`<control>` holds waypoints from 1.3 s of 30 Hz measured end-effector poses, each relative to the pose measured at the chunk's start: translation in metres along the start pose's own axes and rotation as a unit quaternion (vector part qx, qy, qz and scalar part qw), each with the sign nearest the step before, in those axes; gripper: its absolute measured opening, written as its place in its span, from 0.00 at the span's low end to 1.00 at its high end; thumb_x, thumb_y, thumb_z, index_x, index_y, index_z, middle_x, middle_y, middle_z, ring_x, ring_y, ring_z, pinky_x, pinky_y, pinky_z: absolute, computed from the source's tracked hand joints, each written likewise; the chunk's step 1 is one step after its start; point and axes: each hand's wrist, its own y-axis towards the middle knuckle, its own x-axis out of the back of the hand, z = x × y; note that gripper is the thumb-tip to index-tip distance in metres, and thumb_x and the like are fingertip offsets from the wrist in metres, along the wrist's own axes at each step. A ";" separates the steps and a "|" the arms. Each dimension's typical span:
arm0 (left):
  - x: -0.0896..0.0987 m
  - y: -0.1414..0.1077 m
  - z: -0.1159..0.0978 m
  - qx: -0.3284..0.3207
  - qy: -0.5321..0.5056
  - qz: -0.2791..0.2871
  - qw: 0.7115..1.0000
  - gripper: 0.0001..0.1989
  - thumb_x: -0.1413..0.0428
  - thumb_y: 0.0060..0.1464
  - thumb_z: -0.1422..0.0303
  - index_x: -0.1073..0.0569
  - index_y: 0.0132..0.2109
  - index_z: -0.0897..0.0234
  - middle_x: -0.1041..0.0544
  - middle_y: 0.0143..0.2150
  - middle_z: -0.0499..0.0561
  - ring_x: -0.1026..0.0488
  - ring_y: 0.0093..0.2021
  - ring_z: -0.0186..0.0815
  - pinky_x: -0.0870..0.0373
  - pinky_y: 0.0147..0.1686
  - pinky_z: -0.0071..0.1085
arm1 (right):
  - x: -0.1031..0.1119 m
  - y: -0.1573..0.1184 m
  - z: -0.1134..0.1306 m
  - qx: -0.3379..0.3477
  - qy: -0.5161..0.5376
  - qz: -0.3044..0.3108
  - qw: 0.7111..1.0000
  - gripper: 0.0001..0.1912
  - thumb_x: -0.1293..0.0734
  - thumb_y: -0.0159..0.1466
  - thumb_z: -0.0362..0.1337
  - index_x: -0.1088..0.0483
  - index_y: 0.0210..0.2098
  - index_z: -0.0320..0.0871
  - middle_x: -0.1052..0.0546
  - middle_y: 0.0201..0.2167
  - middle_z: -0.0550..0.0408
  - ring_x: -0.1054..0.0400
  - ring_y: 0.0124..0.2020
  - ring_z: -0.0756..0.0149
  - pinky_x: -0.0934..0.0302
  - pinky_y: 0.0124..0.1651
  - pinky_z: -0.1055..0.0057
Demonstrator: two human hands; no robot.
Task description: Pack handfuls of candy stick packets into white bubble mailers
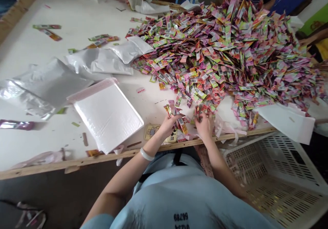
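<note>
A stack of white padded mailers point(109, 114) lies on the table point(84, 10), left of the left hand point(169, 124), which is closed around a few colorful packets point(176, 114). Further right, the right hand point(204, 124) touches more packets at the front of the big pile point(225, 51), its exact grip unclear.

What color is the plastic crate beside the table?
The crate is off-white, seen best in the head view.
</note>
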 end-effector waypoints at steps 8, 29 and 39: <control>0.003 0.000 0.001 -0.058 0.015 0.021 0.998 0.20 0.27 0.38 0.66 0.19 0.41 0.65 0.15 0.38 0.53 0.20 0.44 0.44 0.26 0.47 0.35 | 0.015 0.002 0.023 0.010 0.286 0.128 0.950 0.09 0.33 0.59 0.44 0.36 0.29 0.48 0.28 0.28 0.57 0.31 0.30 0.61 0.31 0.37 0.63; 0.017 -0.004 -0.012 0.060 0.001 0.053 0.997 0.19 0.25 0.37 0.62 0.21 0.34 0.67 0.21 0.25 0.49 0.27 0.23 0.32 0.29 0.26 0.28 | 0.026 -0.008 0.036 -0.019 0.452 0.274 0.849 0.28 0.24 0.57 0.49 0.26 0.54 0.45 0.19 0.53 0.50 0.24 0.54 0.54 0.31 0.61 0.53; 0.018 -0.005 -0.011 0.044 -0.004 0.066 0.997 0.21 0.26 0.40 0.63 0.20 0.42 0.66 0.21 0.26 0.48 0.26 0.24 0.32 0.27 0.29 0.29 | 0.031 -0.015 0.045 -0.011 0.445 0.179 0.878 0.27 0.25 0.58 0.48 0.26 0.55 0.44 0.18 0.52 0.48 0.23 0.53 0.53 0.31 0.61 0.55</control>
